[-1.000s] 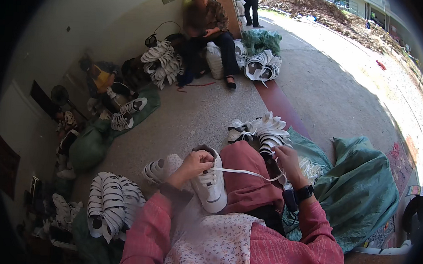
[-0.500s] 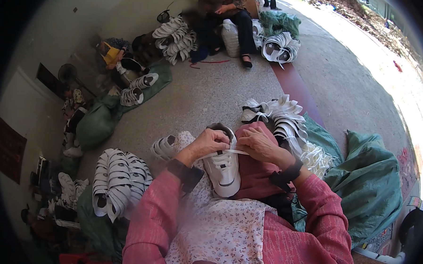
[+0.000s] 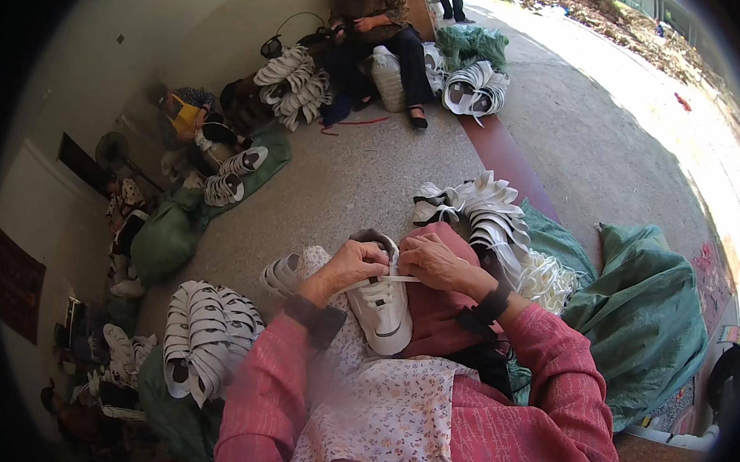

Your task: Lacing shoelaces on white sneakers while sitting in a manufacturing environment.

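See white shoe [image 3: 385, 313] on lap [image 3: 400, 402], part-hidden nr heel by L fingers [image 3: 375, 256]. Pinching white lace [image 3: 402, 279] w/ L + R fingers [image 3: 416, 251], closed narrow; can't see tips' exact grip. Past R knee [image 3: 453, 232], make out stacked white uppers [image 3: 497, 222]; far off, seated person [image 3: 372, 23], cut off at top edge.

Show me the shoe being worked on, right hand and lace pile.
White shoe [image 3: 385, 316]: head view, on its front upper.
Right hand [image 3: 443, 263]: head view, on its back.
Lace pile [image 3: 547, 282]: head view, near its middle.

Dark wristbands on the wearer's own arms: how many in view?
2: one dark wristband behind the left hand, another behind the right hand; pink sleeves may hide more.
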A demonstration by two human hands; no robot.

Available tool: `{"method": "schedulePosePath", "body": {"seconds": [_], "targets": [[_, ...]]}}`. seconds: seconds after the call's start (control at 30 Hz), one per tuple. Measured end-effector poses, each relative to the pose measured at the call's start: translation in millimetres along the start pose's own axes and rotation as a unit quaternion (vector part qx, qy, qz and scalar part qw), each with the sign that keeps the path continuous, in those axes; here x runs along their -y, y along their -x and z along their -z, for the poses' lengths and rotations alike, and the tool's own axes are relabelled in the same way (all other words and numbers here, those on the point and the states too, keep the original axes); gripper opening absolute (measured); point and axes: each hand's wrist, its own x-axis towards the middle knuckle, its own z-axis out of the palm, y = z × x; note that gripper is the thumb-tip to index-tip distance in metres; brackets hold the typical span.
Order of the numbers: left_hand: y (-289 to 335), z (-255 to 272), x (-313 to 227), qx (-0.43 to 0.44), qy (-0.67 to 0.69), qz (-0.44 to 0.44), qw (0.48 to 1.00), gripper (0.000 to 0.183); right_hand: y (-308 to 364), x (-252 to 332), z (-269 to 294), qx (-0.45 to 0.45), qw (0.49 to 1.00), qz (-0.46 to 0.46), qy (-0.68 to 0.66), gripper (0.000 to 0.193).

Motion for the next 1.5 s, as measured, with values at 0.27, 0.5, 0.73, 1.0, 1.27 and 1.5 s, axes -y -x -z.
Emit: {"method": "schedulePosePath", "body": {"seconds": [0.27,0.5,0.73,1.0,1.27,1.5], "targets": [[-10.5,-6.7,-5.0,0.013,0.015,0.035,0.999,0.007,-14.4,-26.4,17.9,0.128,0.978,-0.05,-0.159,0.021],[0.9,-2.9,-5.2,0.002,0.019,0.044,0.999,0.009,-27.8,13.7,18.9,0.131,0.977,-0.05,0.162,0.02],[-1.7,-12.0,-9.3,-0.022,-0.016,0.059,0.998,0.006,-21.0,-23.1,31.5,0.072,0.967,-0.054,-0.237,0.045],[-5.0,-10.3,-2.9,-0.037,-0.036,0.074,0.996,0.007,-24.3,-27.5,21.6,0.018,0.981,0.033,-0.192,0.041],[-4.5,-6.6,7.4,-0.056,-0.094,0.077,0.991,0.006,-21.6,-33.1,16.4,0.014,0.978,0.074,-0.192,0.041],[-4.5,-2.5,11.4,-0.063,-0.157,0.045,0.985,0.008,-23.4,-37.6,7.6,0.003,0.977,0.054,-0.206,0.038]]}}
